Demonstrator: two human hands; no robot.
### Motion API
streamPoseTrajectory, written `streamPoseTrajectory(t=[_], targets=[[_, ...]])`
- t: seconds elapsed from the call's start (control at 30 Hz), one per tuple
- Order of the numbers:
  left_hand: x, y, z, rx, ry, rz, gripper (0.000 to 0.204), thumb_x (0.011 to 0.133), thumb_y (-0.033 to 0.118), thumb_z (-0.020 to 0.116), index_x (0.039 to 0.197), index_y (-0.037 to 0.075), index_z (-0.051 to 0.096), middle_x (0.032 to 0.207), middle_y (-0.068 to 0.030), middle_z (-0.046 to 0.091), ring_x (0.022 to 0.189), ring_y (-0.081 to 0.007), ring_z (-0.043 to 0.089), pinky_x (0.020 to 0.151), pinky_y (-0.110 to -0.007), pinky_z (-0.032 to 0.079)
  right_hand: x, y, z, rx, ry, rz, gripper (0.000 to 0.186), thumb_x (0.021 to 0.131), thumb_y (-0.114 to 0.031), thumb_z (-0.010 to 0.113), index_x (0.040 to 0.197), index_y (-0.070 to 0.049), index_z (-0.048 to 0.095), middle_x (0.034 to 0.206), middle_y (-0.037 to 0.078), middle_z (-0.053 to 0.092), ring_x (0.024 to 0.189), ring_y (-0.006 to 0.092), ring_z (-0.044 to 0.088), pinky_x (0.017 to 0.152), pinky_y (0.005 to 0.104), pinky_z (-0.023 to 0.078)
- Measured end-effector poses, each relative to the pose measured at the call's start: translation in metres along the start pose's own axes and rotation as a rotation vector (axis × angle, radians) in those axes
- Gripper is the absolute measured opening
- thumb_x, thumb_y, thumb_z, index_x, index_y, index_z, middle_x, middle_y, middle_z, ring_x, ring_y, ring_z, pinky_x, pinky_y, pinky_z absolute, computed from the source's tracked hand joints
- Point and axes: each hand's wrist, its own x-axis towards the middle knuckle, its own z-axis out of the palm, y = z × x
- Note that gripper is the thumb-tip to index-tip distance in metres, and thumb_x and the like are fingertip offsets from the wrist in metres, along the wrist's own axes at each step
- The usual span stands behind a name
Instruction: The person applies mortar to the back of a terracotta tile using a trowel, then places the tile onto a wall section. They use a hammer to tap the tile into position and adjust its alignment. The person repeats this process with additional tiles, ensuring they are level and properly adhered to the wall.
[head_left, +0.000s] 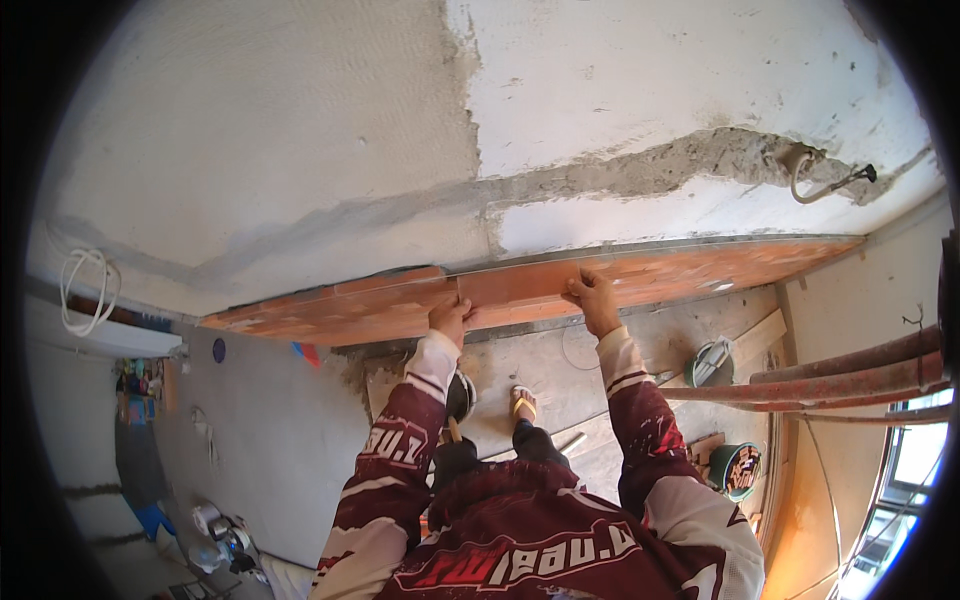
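Tile [520,285]: long terracotta-coloured piece, lying flat against the foot of the wall [300,130], in line with more of the same colour running left and right along the wall's base.
Left hand [449,320]: arm stretched forward from the lower edge, grip closed over the near edge of the tile, fingers curled on top, at the joint with the next tile to the left [330,305].
Right hand [594,300]: arm also straight out, grip clamped on the same tile's near edge, fingers pressed on its top face, well apart from the other hand.
Hands counted: two, both on one tile.
Sleeves: two, dark red with white patches and lettering.
Feet: one sandalled foot [522,402] shows between the arms on the dusty floor [620,360]; the other I cannot make out.
Buckets: two, one pale [711,362] near the right arm, one dark green [737,468] lower down beside the right elbow.
Pipes [850,375]: two or three rusty ones crossing at the right.
Wall: rough white plaster with a grey chased groove; one cable end [830,183] pokes out at upper right.
Cable coil [88,285]: one, white, hanging at far left.
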Motion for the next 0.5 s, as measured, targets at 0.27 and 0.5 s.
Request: streamPoseTrajectory(t=[0.27, 0.5], targets=[[0.023, -0.001, 0.011, -0.223, 0.106, 0.073, 0.032, 0.091, -0.002, 0.053, 0.121, -0.007, 0.045, 0.117, -0.0135, 0.049, 0.104, -0.0269, 0.054, 0.097, -0.040, 0.051, 0.021, 0.017, 0.005, -0.210, 0.094, -0.272, 0.033, 0.085, -0.002, 0.062, 0.116, 0.007, 0.057, 0.104, 0.010, 0.065, 0.092, 0.0159, 0.061, 0.084, 0.0276, 0.047], [0.020, -0.008, 0.030, -0.471, 0.279, 0.173, 0.014, 0.088, -0.006, 0.051, 0.102, -0.005, 0.054, 0.102, -0.0107, 0.054, 0.093, -0.0234, 0.057, 0.091, -0.035, 0.054, 0.030, 0.025, -0.002, -0.284, 0.113, -0.394, 0.023, 0.083, -0.004, 0.064, 0.104, 0.006, 0.061, 0.094, 0.009, 0.067, 0.086, 0.0147, 0.060, 0.081, 0.0277, 0.047]])
